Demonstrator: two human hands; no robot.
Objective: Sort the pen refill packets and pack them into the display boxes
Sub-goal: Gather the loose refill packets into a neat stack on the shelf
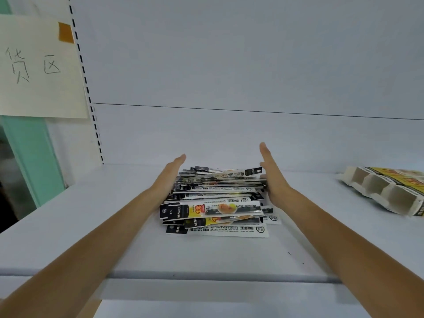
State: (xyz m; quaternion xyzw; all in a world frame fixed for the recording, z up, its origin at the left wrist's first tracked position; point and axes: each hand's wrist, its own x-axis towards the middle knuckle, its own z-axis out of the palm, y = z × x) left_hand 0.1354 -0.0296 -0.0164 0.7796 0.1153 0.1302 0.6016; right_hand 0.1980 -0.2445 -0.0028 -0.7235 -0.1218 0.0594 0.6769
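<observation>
A loose, fanned heap of long, flat black, white and yellow pen refill packets lay in the middle of the pale grey shelf board, near its back wall. The person's left hand pressed flat against the heap's left ends and the right hand against its right ends, fingers straight on both, neither curled round anything. The step in hand looked like squaring the pile up. To do it well, both palms probably needed to push inward evenly while staying upright, since the glossy packets seemed likely to slip over each other and splay forward. The white moulded card display box with yellow printing lay well apart, at the shelf's right edge.
</observation>
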